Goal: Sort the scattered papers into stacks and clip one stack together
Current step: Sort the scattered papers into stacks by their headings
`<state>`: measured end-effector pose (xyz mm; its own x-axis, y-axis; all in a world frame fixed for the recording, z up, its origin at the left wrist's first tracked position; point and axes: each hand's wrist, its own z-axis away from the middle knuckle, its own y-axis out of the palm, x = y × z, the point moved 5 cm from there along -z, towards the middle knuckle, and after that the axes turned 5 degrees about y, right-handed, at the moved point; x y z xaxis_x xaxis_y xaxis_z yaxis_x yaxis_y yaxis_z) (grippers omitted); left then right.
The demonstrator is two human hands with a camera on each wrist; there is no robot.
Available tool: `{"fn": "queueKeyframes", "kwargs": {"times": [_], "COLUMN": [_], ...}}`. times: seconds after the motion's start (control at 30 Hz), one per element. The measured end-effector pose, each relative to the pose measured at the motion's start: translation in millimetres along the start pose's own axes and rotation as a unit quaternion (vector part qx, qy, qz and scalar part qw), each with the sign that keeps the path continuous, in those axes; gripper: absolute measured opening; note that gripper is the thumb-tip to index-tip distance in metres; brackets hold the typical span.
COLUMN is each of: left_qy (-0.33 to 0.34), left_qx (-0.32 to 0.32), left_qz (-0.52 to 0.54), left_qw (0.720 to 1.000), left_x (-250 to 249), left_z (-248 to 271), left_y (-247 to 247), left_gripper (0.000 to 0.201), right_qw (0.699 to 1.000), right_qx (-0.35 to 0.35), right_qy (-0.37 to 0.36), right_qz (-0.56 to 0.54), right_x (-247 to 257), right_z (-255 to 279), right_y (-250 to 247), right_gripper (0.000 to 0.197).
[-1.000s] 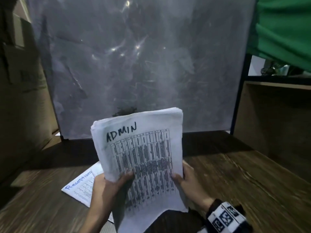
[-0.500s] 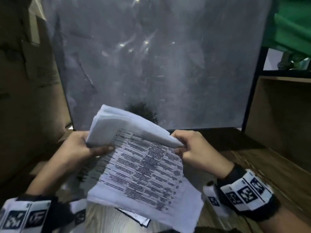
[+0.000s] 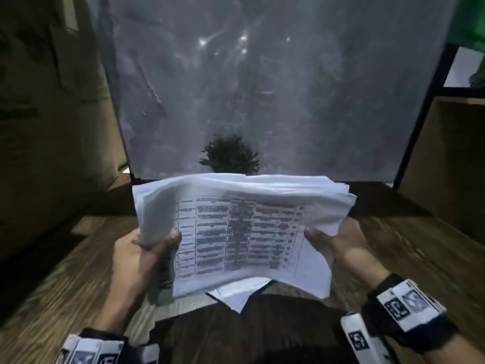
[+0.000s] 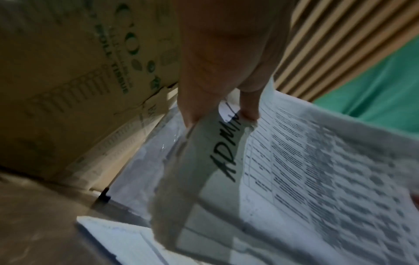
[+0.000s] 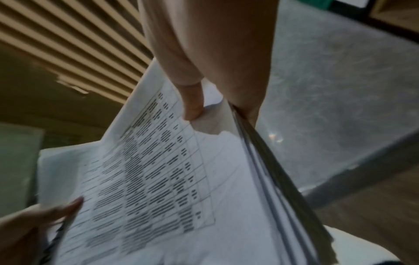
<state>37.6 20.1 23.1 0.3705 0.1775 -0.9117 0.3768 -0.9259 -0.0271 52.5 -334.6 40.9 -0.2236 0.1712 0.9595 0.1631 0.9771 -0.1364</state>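
I hold a thick stack of white papers (image 3: 236, 227) (image 5: 158, 179) in the air above the wooden table (image 3: 393, 258), turned sideways with a printed table facing me. My left hand (image 3: 147, 250) (image 4: 217, 100) grips the stack's left edge, thumb on top, where the handwritten word ADMIN (image 4: 229, 147) runs along the folded margin. At the right edge my right hand (image 3: 333, 240) (image 5: 211, 100) pinches the sheets, thumb on top, fingers hidden under the stack. More white papers (image 3: 236, 292) (image 4: 122, 240) lie on the table below, mostly covered by the stack.
A grey translucent panel (image 3: 262, 88) stands upright behind the table, with a small dark plant (image 3: 231, 156) showing through it. Cardboard boxes (image 3: 52, 101) (image 4: 68, 80) rise at the left. A wooden shelf unit (image 3: 451, 158) stands at the right.
The stack stood upright with ADMIN at the top; it has been turned a quarter turn to lie sideways. My hands shifted from its bottom edge to its left and right edges.
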Motion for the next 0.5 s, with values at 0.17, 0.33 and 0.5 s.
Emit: {"fn": "queueKeyframes", "kwargs": {"times": [0.17, 0.33, 0.5], "left_qy": [-0.038, -0.07, -0.032], "left_qx": [0.027, 0.064, 0.089], "left_qz": [-0.015, 0.011, 0.013], "left_qw": [0.999, 0.995, 0.995], "left_x": [13.4, 13.9, -0.4], "left_z": [23.9, 22.5, 24.1], "left_y": [-0.7, 4.5, 10.2], "left_gripper": [0.029, 0.029, 0.027], "right_qw": [0.999, 0.999, 0.996], "right_qx": [0.003, -0.015, 0.049], "right_qy": [-0.026, 0.04, 0.075], "right_qz": [0.043, 0.016, -0.016], "right_x": [-13.8, -25.4, -31.3], "right_z": [16.1, 21.7, 25.4], "right_y": [0.7, -0.3, 4.3], "right_gripper": [0.037, 0.042, 0.051]}}
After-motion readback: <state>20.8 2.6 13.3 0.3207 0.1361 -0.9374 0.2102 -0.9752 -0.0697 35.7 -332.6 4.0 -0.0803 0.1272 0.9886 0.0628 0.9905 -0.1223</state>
